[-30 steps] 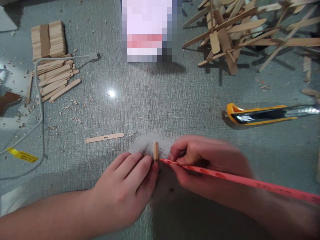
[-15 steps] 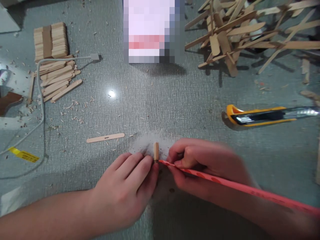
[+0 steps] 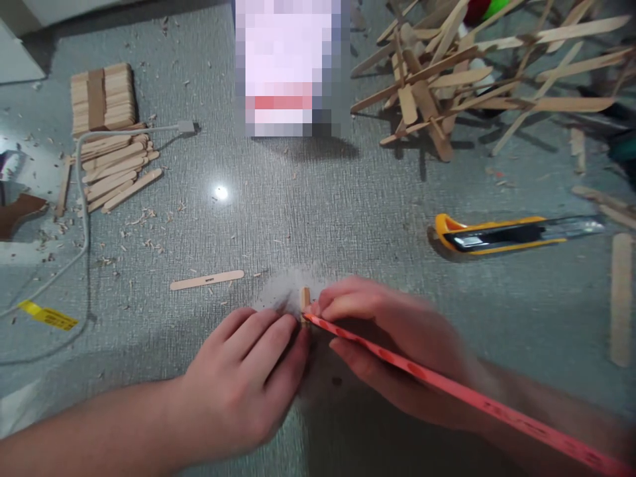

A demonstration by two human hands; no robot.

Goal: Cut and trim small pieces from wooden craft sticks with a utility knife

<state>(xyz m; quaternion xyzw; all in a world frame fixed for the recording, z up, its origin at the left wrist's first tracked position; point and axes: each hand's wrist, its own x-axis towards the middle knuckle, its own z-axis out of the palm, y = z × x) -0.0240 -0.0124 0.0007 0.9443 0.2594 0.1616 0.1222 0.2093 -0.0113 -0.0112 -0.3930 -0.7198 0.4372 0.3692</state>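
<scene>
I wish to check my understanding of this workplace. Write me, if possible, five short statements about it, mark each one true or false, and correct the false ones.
1. The right hand holds a red pencil. True.
2. The left hand holds the yellow cutter. False: the yellow cutter lies on the table, apart from both hands.
3. The tip of the red pencil is at the small wooden piece. True.
4. The single stick with dark print lies on the cutter's right side in the picture. False: the single stick lies left of it.
5. A brown band wraps the bundle of sticks. True.
</scene>
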